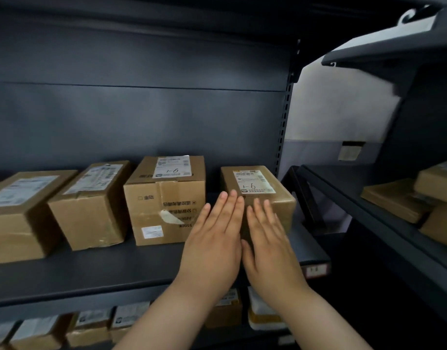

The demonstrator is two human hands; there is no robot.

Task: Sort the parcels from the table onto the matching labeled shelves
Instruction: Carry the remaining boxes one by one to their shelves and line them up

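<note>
Dim light, blurred right edge, wide-angle bending

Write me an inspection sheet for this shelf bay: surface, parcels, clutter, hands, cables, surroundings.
Surface: dark metal shelf, front strip bare; a small tag on its front edge, unreadable.
Job's things: row of parcels, brown, labels up; the end parcel stands rightmost, apart from the neighbour parcel.
Clutter: nothing seen.
Hands: left hand and right hand lie flat side by side, fingers straight, against the end parcel's near side.
Cables: nothing seen.
Surroundings: lower parcels on the level below; side rack on the right holds more boxes.
</note>
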